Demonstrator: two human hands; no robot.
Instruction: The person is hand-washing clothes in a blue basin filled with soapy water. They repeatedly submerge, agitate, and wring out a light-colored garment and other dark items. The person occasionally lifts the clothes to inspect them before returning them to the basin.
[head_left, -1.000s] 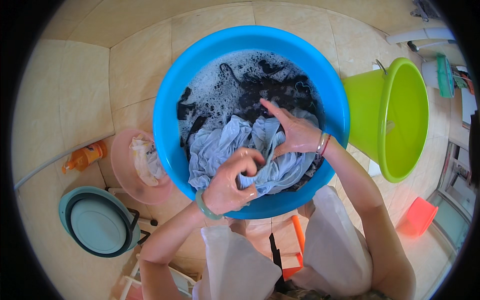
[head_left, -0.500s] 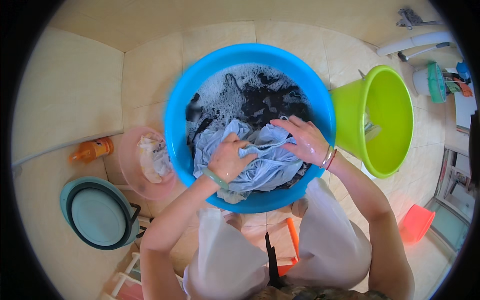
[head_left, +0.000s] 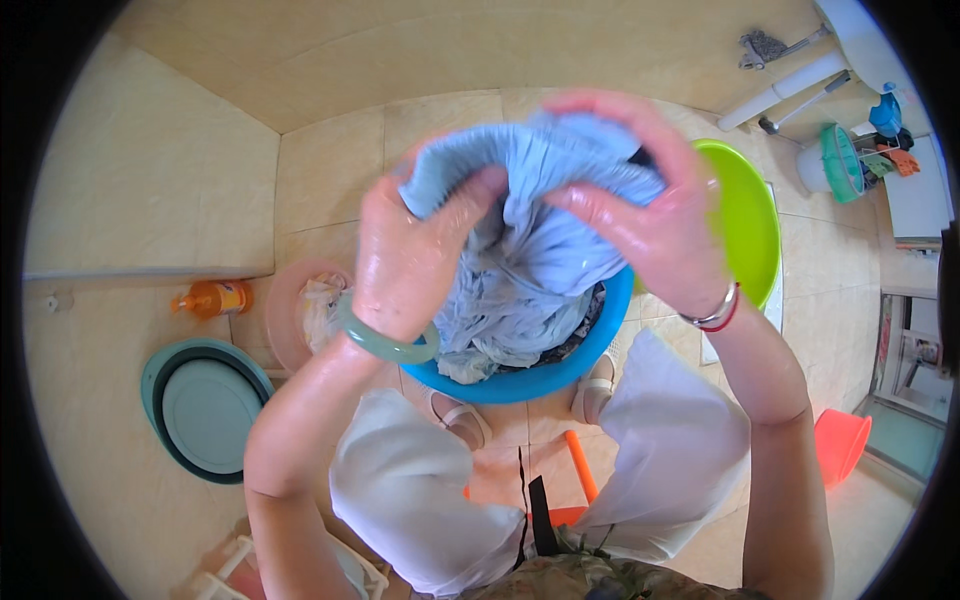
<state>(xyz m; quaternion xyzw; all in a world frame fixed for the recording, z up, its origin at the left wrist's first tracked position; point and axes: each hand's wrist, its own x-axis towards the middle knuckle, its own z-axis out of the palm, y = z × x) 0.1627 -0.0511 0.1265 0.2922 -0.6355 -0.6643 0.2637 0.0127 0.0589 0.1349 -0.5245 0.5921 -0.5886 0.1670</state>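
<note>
I judge this the scrubbing step: my left hand and right hand have fingers clenched on the wet blue garment, lifted above the blue basin; next calls for rubbing the bunched folds together.

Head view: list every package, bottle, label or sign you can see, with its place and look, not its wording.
Orange pump bottle: lies on its side on the tiled floor at left, beside the pink basin; orange body, pale label patch.
Blue spray bottle: top right, by the white fixture; small, details unclear.
No signs or screens show.
</note>
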